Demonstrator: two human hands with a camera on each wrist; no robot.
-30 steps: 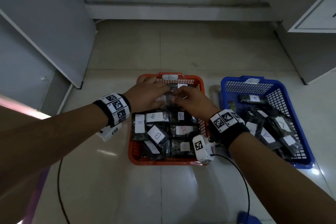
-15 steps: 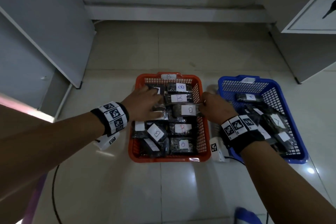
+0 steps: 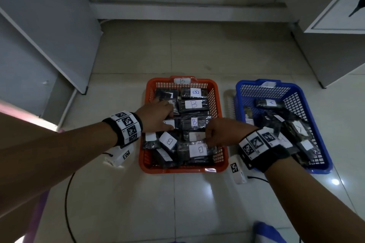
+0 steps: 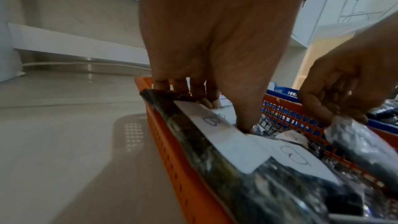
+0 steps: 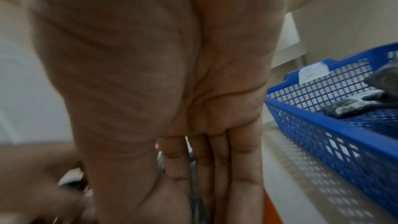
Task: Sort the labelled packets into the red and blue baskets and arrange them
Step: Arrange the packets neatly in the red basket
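The red basket [image 3: 177,170] on the floor holds several dark packets with white B labels [image 3: 194,104]. My left hand [image 3: 167,116] is in its left column, fingers over the far end of a B packet [image 4: 206,125] and thumb dug in beside it, gripping it. My right hand [image 3: 209,136] is over the right column, fingers curled, pinching the end of a shiny dark packet [image 4: 355,144]. The blue basket [image 3: 324,165] on the right holds several loosely piled packets with A labels [image 3: 271,102]. The right wrist view is blurred and shows mostly palm [image 5: 193,176].
White cabinets stand at the left [image 3: 39,35] and right [image 3: 335,16], with a low wall step behind the baskets. A black cable [image 3: 68,193] loops on the tiled floor at the left. A blue object [image 3: 266,233] lies at the bottom edge.
Both hands came apart from the far middle of the red basket. My right hand has drawn back toward me along the right column. My left hand stays in the left column.
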